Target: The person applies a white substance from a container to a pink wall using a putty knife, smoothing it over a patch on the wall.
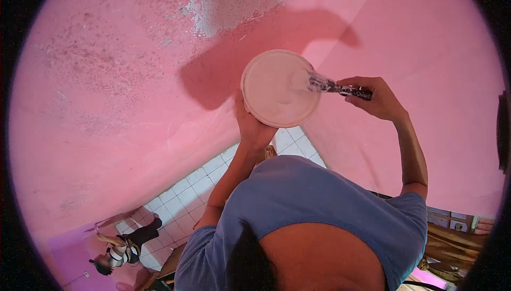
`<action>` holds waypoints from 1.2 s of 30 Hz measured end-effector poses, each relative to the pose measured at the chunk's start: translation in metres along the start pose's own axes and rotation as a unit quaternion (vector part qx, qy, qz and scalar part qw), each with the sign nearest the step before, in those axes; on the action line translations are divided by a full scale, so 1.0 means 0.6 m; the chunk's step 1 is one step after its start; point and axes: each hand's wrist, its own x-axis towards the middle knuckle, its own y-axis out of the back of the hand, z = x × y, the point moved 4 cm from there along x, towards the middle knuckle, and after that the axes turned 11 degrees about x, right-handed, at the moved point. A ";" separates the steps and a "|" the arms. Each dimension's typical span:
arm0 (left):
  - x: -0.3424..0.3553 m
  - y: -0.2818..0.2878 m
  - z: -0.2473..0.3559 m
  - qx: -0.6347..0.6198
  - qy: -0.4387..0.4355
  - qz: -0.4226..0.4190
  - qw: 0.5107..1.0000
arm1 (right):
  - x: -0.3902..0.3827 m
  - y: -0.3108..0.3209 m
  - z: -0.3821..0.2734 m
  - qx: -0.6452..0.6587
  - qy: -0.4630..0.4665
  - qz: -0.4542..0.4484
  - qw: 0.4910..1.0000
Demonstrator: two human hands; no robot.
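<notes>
My left hand (254, 127) is wrapped round the lower left side of a round paint tub (244, 87), its fingers partly hidden behind it. Inside the rim is smooth, pale paint (274, 86) with a few soft ridges. A paintbrush (355, 92) with a dark, paint-smeared handle is pinched in my right hand (380, 99). Its coated head (318, 82) reaches over the tub's right edge and meets the paint. How deep the bristles go is hard to make out.
A pink wall (122, 78) with a bare, flaking patch (234, 9) rises in front, meeting another pink wall (426, 78) at a corner. White floor tiles (181, 195) lie below. Another person (128, 248) is at the wall, lower left. Wooden furniture (452, 240) stands lower right.
</notes>
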 end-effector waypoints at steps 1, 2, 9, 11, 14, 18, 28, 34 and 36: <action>0.000 0.002 0.002 0.002 0.001 0.000 1.000 | 0.000 0.000 0.003 -0.006 0.003 -0.007 1.000; 0.000 0.005 0.002 -0.015 0.014 0.001 1.000 | 0.002 -0.002 0.004 -0.005 0.004 -0.005 1.000; -0.010 -0.014 0.014 0.099 -0.083 -0.072 0.989 | 0.002 -0.012 0.019 -0.029 0.002 0.023 0.999; -0.007 -0.017 0.016 0.107 -0.063 -0.021 0.992 | -0.001 -0.007 0.006 -0.075 0.016 0.020 0.997; -0.002 -0.006 0.015 0.032 -0.022 0.013 0.999 | -0.005 0.000 -0.012 -0.114 0.072 0.060 0.989; 0.012 0.001 0.012 -0.039 0.001 0.039 0.998 | -0.012 -0.019 -0.011 -0.142 0.129 0.120 0.974; 0.041 -0.028 0.023 -0.077 -0.012 0.054 0.996 | -0.032 -0.069 0.043 -0.315 0.245 0.305 0.865; 0.046 -0.031 0.027 -0.061 -0.016 0.071 0.996 | -0.040 -0.059 0.048 -0.331 0.226 0.304 0.864; 0.047 -0.029 0.031 -0.053 -0.020 0.067 0.996 | -0.042 -0.057 0.048 -0.350 0.215 0.283 0.867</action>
